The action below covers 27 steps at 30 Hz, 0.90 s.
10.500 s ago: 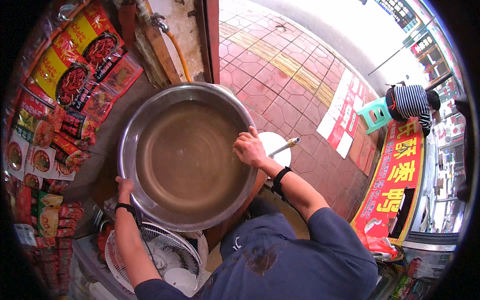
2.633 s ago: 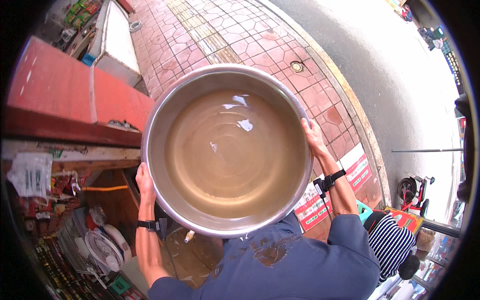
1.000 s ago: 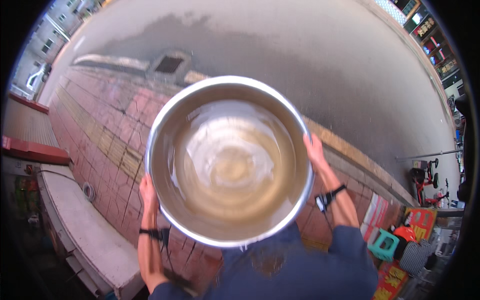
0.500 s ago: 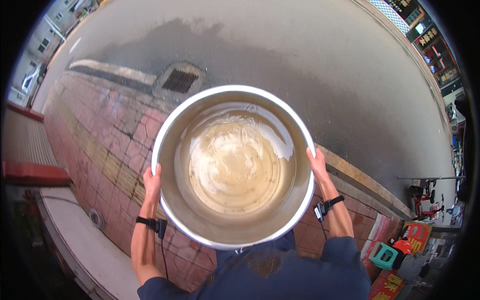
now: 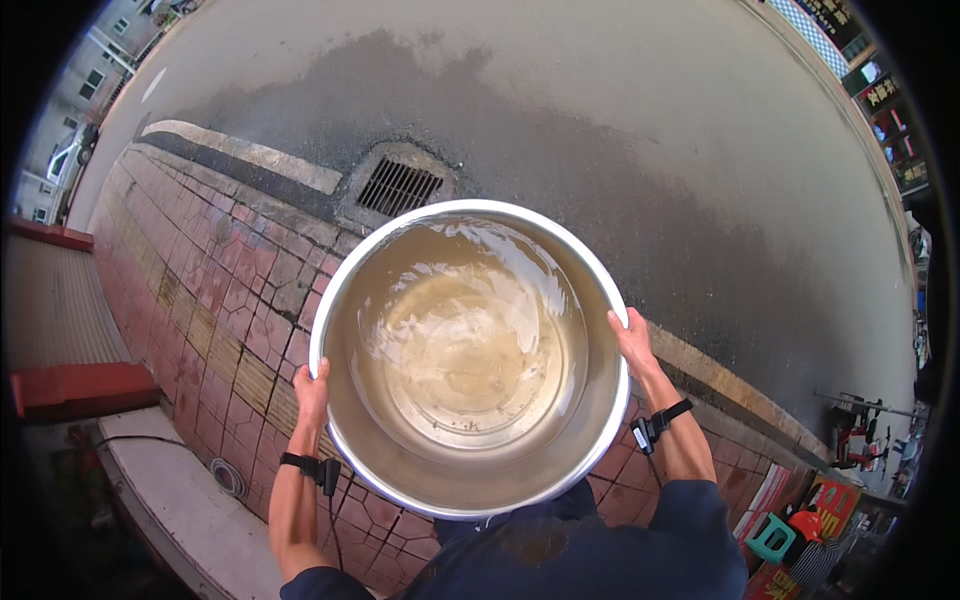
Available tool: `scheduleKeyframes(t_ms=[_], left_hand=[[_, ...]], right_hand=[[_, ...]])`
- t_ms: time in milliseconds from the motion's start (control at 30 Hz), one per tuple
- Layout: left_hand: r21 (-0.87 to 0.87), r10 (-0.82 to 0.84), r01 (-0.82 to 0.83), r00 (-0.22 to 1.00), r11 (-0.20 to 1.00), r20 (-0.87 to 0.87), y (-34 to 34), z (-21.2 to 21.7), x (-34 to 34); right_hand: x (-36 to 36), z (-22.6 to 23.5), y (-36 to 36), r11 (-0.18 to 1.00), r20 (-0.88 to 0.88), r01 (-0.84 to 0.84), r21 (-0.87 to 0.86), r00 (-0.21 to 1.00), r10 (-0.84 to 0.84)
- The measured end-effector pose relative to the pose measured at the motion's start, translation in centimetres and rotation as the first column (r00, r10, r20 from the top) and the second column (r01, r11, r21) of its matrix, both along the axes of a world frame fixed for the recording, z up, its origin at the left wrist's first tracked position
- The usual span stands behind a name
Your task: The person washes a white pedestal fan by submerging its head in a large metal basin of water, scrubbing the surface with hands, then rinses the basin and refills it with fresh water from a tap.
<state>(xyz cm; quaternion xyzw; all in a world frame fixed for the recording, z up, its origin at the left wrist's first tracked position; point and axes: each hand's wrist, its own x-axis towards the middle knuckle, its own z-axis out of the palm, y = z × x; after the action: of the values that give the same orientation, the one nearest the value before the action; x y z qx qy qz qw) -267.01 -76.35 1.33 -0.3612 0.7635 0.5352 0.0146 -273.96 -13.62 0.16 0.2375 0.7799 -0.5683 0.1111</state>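
Note:
A large round metal basin (image 5: 355,440) is held out in front of my body, with water (image 5: 470,330) in it. The water is slightly cloudy, with ripples and a few dark specks near the bottom. My left hand (image 5: 312,392) grips the left rim, thumb on top. On the opposite rim, my right hand (image 5: 632,338) holds on in the same way. Fingers of both hands are partly hidden beneath the basin. Just beyond the far rim lies a drain grate (image 5: 399,187) set in the road.
Red paving (image 5: 235,330) with a yellow tactile strip lies at left, bordered by a kerb (image 5: 250,160). Wet asphalt (image 5: 560,140) stretches ahead. A coiled hose (image 5: 227,478) rests by a pale ledge at lower left. At lower right are a green stool (image 5: 772,540) and parked bikes (image 5: 858,430).
The drain grate now appears larger and closer to the basin's far rim. Both hands and the basin sit lower in view, and the water has sloshed toward the far side.

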Motion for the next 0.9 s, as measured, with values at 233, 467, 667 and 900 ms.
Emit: scheduleKeyframes(t_ms=[233,467,667,900], left_hand=[[0.025,-0.029,0.027,0.994,0.999,0.107,-10.5,-7.5,-14.7],[0.063,-0.115,0.100,0.944,0.993,0.310,-18.1,-14.9,-29.0],[0.092,-0.157,0.130,0.902,0.987,0.403,-23.9,-20.1,-37.0],[0.216,-0.243,0.157,0.851,0.964,0.466,-29.1,-23.9,-43.0]], right_hand=[[-15.3,-2.7,-9.2,0.996,0.112,-0.061,0.058,0.992,0.054],[-25.6,-6.4,-18.0,0.997,0.189,0.034,0.074,0.981,-0.048],[-34.6,-9.7,-23.5,0.995,0.339,0.006,0.099,0.940,-0.040],[-42.0,-11.9,-26.9,0.996,0.532,0.006,0.091,0.845,-0.054]])
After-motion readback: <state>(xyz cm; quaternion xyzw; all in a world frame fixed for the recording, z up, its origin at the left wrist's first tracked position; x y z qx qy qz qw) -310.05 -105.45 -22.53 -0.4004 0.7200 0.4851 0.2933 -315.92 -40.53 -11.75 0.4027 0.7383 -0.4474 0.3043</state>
